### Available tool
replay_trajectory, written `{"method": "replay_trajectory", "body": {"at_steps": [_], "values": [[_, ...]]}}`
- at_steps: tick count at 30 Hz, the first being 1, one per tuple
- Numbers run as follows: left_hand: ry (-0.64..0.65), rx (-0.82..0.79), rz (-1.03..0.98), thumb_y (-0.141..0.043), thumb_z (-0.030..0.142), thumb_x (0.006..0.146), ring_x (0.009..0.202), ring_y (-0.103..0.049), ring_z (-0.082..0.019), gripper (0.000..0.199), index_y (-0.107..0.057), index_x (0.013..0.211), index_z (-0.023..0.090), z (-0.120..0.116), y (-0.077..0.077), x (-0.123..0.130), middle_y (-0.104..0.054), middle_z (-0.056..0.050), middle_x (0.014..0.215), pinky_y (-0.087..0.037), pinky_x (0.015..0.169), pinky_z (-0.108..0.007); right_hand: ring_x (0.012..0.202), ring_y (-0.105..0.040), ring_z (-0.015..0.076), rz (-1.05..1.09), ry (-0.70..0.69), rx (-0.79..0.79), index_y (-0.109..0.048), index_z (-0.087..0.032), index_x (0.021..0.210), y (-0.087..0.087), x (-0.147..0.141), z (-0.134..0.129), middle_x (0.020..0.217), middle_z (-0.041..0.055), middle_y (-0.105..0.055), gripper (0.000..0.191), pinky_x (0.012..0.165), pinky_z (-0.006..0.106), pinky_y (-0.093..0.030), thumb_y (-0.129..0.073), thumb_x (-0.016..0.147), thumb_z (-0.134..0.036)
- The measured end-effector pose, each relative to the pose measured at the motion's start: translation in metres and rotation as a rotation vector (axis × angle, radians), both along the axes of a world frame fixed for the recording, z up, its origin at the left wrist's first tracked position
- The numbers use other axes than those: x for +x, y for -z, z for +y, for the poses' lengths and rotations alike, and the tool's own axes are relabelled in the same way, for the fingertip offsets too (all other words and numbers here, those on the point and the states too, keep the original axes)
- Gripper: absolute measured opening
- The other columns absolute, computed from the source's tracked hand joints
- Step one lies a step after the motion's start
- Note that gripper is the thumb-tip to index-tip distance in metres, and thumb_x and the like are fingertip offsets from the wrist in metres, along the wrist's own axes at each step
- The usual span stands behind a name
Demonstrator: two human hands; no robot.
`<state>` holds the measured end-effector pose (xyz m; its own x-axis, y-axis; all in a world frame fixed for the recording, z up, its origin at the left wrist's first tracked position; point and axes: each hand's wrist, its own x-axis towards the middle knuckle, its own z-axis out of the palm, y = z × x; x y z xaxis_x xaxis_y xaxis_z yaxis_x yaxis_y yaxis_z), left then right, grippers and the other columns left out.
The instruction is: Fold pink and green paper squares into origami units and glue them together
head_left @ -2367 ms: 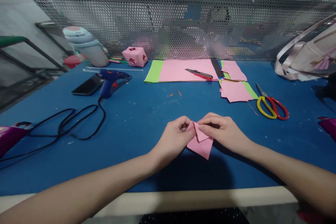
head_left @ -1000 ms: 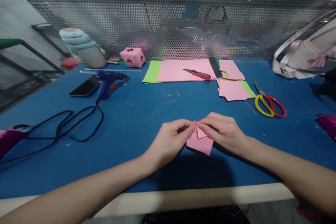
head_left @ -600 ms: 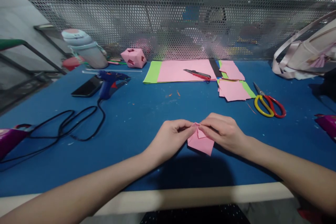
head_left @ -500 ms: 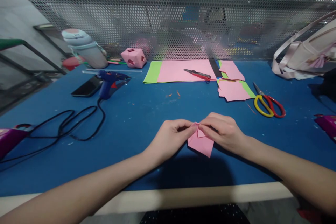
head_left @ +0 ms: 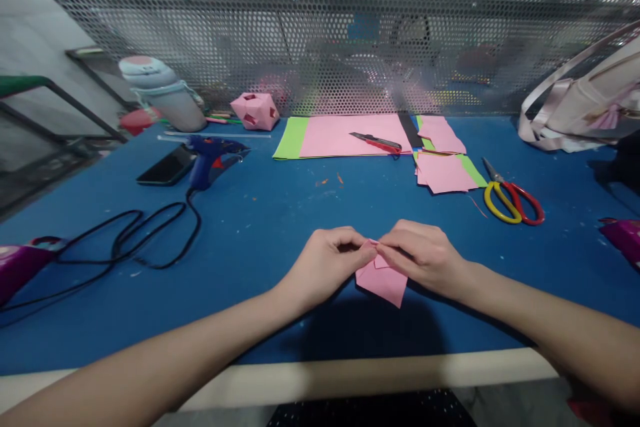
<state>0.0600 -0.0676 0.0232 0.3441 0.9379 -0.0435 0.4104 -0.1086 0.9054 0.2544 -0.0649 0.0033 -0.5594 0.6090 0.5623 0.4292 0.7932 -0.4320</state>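
Perforated metal panel (head_left: 300,33), grey with round holes, behind a smooth blue table (head_left: 250,247), scuffed and pale-edged. Upon the table, in descending size: a pale fabric bag (head_left: 575,110) with ribbon-like straps; flat rectangular card sheets (head_left: 325,133), pink over green; the left hand (head_left: 325,263) and right hand (head_left: 425,253), both closed, thumbs and fingers pinching the upper edge of the folded pink paper (head_left: 383,283). This matte, creased piece lies between the hands, its angular lower part projecting below the fingertips toward the table's near edge; a small flap lies across its face. Smaller still are the scissors (head_left: 520,203), with one yellow and one red loop, and the faceted pink paper solid (head_left: 257,110), pierced by angular openings.
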Motion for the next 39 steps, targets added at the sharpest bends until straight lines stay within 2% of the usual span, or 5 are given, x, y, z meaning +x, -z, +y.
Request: {"method": "replay_trajectory", "body": {"at_steps": [8,17,22,32,39], "values": [[0.052,0.038,0.028,-0.059,0.024,0.077,0.060,-0.049,-0.011,0.017,-0.066,0.063,0.015,-0.002,0.002,0.000,-0.059,-0.001,0.065,-0.036,0.054,-0.022,0.072,-0.055,0.0127,0.064,-0.019,-0.085,-0.065,-0.015,0.092,-0.002,-0.004,-0.004,0.077,0.0049,-0.062,0.018,0.064,0.027,-0.045,-0.048,0.092,-0.020],[0.094,0.165,0.098,-0.054,0.017,0.077,0.058,-0.048,-0.009,0.020,-0.067,0.060,0.016,-0.005,0.004,0.002,-0.056,0.001,0.061,-0.035,0.052,-0.020,0.067,-0.053,0.0105,0.101,0.012,-0.248,-0.062,-0.017,0.079,-0.007,-0.008,-0.005,0.072,0.0007,-0.058,0.018,0.063,0.025,-0.042,-0.051,0.091,-0.025],[0.037,0.148,0.064,-0.057,0.019,0.077,0.059,-0.050,-0.010,0.018,-0.067,0.062,0.016,-0.003,0.002,0.002,-0.057,0.001,0.062,-0.036,0.055,-0.021,0.079,-0.057,0.0126,0.018,0.036,-0.301,-0.064,-0.016,0.093,-0.011,-0.005,-0.004,0.084,0.0033,-0.062,0.014,0.072,0.027,-0.045,-0.051,0.090,-0.022],[0.036,0.004,0.013,-0.061,0.030,0.078,0.062,-0.052,-0.012,0.019,-0.071,0.067,0.017,-0.001,0.004,0.000,-0.061,-0.002,0.068,-0.038,0.055,-0.023,0.071,-0.060,0.0111,0.183,0.020,-0.404,-0.069,-0.018,0.081,-0.013,-0.006,-0.003,0.076,0.0016,-0.066,0.014,0.065,0.025,-0.048,-0.056,0.086,-0.016],[0.048,0.093,0.049,-0.060,0.025,0.079,0.062,-0.051,-0.011,0.019,-0.069,0.064,0.016,0.001,0.006,0.000,-0.058,0.000,0.065,-0.037,0.056,-0.023,0.072,-0.058,0.0118,0.131,0.065,-0.321,-0.068,-0.017,0.084,-0.011,-0.009,-0.006,0.077,0.0022,-0.064,0.010,0.067,0.026,-0.046,-0.058,0.084,-0.019]]}}
